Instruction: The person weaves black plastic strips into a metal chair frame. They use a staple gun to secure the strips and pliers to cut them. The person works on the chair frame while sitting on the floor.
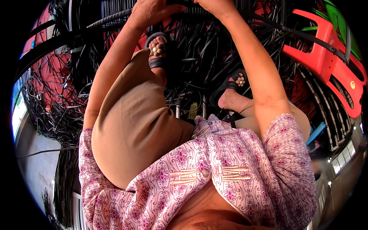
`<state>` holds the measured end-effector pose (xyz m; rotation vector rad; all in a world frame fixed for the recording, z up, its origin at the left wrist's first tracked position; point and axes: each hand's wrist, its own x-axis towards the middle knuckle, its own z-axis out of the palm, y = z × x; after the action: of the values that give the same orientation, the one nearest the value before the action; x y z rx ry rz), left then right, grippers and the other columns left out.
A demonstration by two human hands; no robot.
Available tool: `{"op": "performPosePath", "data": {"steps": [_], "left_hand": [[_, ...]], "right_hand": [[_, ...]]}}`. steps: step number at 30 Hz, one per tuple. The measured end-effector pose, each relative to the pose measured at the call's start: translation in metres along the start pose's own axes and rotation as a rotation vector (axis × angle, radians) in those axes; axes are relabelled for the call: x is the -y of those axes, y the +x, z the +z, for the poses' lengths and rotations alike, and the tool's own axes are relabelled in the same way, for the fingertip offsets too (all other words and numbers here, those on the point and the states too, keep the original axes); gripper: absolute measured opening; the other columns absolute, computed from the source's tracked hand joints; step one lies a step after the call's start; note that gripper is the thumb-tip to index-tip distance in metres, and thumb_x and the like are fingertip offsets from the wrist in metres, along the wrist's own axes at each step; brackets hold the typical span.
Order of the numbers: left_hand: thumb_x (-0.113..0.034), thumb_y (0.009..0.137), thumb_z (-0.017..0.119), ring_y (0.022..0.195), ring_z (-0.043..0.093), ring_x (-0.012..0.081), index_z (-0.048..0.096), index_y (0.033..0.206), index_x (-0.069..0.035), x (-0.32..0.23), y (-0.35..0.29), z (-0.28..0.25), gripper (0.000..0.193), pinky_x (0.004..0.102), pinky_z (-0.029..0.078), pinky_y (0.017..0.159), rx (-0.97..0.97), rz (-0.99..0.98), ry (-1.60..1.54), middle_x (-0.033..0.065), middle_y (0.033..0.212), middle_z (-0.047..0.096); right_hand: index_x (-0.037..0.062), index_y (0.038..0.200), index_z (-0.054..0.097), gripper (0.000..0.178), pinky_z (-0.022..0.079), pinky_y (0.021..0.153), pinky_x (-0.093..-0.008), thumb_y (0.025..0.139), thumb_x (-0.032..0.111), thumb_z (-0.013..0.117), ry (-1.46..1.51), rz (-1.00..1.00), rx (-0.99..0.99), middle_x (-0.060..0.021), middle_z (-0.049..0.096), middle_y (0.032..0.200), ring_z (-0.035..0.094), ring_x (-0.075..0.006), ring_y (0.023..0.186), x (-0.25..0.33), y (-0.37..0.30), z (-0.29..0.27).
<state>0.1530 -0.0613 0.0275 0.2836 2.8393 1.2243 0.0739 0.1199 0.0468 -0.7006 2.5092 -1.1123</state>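
Observation:
Both hands are at the top edge, over a dark woven panel [214, 11] of close-set strips. My left hand [149, 10] rests above a grey ribbed edge [115, 18], its thumb stretched to the right across the dark strips; its other fingers are cut off by the edge of view. My right hand [216, 5] comes in from the right, a fingertip pointing at the left thumb with a small gap between them. Most of its fingers are out of view, so any grip is hidden. Loose black strips [195, 57] hang and lie tangled below the panel.
My sandalled feet, left [156, 50] and right [234, 86], stand among the strips. A red plastic stool [329, 57] lies tilted at right, beside a green plastic piece [347, 30]. Dark bars [36, 57] cross the left side. More tangled strips [57, 111] heap there over red material.

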Motion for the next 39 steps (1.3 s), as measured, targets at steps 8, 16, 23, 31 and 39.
{"op": "performPosePath", "data": {"steps": [8,16,23,31,39], "left_hand": [[-0.027,0.074,0.082,0.083,0.065,0.03,0.071,0.1,-0.011,0.001,-0.007,0.005,0.032,0.0402,0.053,0.071,-0.074,0.137,0.143,0.0085,0.089,0.062],[-0.019,0.077,0.078,0.085,0.066,0.035,0.071,0.103,-0.007,-0.009,-0.004,0.01,0.029,0.0424,0.054,0.075,-0.069,0.18,0.063,0.0122,0.091,0.067],[-0.014,0.076,0.077,0.088,0.068,0.0363,0.071,0.101,-0.005,-0.013,0.003,0.002,0.027,0.0408,0.055,0.078,0.09,-0.006,-0.019,0.0157,0.093,0.07],[-0.011,0.073,0.076,0.083,0.069,0.0346,0.07,0.098,-0.004,-0.015,0.008,-0.001,0.026,0.0398,0.055,0.073,0.125,-0.006,-0.091,0.0156,0.09,0.069],[-0.011,0.072,0.077,0.084,0.068,0.0372,0.068,0.098,-0.004,-0.015,0.009,-0.001,0.028,0.0407,0.054,0.073,0.094,0.057,-0.048,0.0163,0.088,0.069]], "right_hand": [[0.0019,0.08,0.075,0.022,0.054,0.067,-0.0391,0.079,0.024,0.073,0.044,0.135,0.245,-0.0155,0.072,0.074,0.07,-0.0255,0.07,-0.055,0.027,0.033],[0.0033,0.093,0.077,0.024,0.055,0.079,-0.0395,0.08,0.022,0.069,-0.389,-0.039,0.473,-0.0191,0.073,0.092,0.072,-0.0306,0.086,-0.078,0.049,0.056],[-0.0006,0.123,0.064,0.034,0.054,0.079,-0.0386,0.095,0.019,0.065,0.232,-0.069,-0.388,-0.0166,0.071,0.095,0.069,-0.0307,0.089,-0.026,-0.031,0.023],[0.0057,0.105,0.068,0.022,0.055,0.075,-0.0431,0.084,0.015,0.072,0.075,0.043,-0.375,-0.0127,0.069,0.083,0.068,-0.0343,0.082,-0.03,-0.094,0.078],[0.0021,0.108,0.07,0.022,0.055,0.075,-0.0412,0.091,0.018,0.069,0.188,0.126,-0.303,-0.0169,0.069,0.087,0.069,-0.0328,0.084,-0.057,-0.066,0.107]]}}
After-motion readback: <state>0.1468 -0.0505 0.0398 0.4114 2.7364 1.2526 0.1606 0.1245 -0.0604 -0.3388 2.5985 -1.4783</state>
